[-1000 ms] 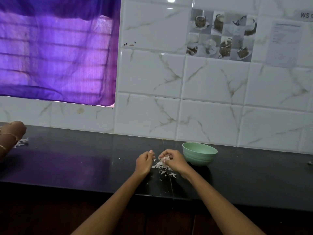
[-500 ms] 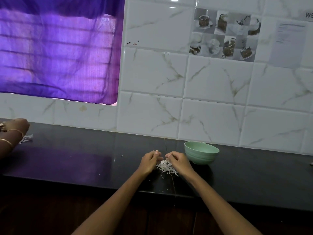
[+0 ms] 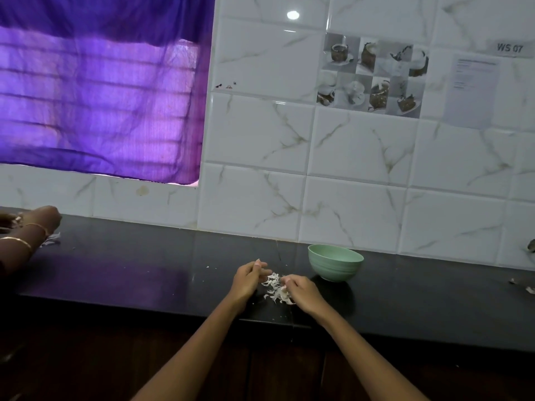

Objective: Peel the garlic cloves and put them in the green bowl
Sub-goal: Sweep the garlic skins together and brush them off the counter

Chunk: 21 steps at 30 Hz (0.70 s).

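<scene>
A pale green bowl (image 3: 335, 261) stands on the black counter near the tiled wall. Left of it lies a small heap of white garlic skins (image 3: 275, 287). My left hand (image 3: 249, 278) is at the heap's left side, its fingers curled round a small pale garlic clove (image 3: 257, 261) that shows only at the fingertips. At the heap's right side, between it and the bowl, my right hand (image 3: 302, 290) pinches a bit of white skin with curled fingers. The bowl's inside is hidden from here.
Another person's hand with bangles (image 3: 31, 227) works at the counter's far left beside more skins (image 3: 50, 240). Scraps lie at the far right edge (image 3: 521, 285). The counter's front edge (image 3: 173, 306) runs just below my wrists. A purple curtain (image 3: 101, 96) hangs at back left.
My hands, which met above the heap, have come apart. The right hand has dropped toward the skins; the left stays up with the clove.
</scene>
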Each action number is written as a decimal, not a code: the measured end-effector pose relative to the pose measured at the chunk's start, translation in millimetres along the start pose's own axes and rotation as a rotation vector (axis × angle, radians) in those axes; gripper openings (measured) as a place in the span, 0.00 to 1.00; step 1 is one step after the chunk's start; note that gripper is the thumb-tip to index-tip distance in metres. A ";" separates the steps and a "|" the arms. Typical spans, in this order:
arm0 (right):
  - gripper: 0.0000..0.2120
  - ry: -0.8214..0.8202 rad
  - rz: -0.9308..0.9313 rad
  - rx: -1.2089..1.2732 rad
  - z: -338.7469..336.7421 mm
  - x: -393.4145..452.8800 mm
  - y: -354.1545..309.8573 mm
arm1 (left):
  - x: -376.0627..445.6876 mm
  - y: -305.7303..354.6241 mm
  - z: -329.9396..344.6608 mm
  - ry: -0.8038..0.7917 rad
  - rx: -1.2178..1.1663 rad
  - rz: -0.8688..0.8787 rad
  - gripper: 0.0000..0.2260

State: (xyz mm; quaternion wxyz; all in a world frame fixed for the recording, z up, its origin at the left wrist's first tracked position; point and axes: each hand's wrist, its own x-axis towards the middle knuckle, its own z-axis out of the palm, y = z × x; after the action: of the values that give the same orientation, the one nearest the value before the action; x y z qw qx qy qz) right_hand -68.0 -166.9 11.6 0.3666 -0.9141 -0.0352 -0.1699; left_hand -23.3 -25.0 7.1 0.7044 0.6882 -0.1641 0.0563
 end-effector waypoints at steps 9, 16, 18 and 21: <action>0.17 0.048 0.079 0.084 12.6 -23.9 -19.2 | -58.4 9.0 5.4 0.257 -0.079 0.148 0.14; 0.14 0.033 0.106 0.380 16.4 -19.3 -27.1 | -137.0 -22.5 39.5 0.152 -0.503 -0.240 0.21; 0.13 -0.015 0.089 0.283 18.1 -16.0 -26.8 | -135.4 -46.3 44.7 -0.099 -0.580 -0.582 0.22; 0.18 -0.152 0.058 0.079 17.8 -14.4 -34.5 | -131.9 -62.2 38.5 -0.387 -0.712 -0.794 0.19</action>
State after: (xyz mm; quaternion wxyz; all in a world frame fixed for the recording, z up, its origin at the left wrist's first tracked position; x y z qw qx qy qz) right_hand -83.0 -128.7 17.5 0.4032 -0.9099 -0.0430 -0.0879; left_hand -134.2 -46.5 -92.8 0.8173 0.4150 -0.0275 -0.3989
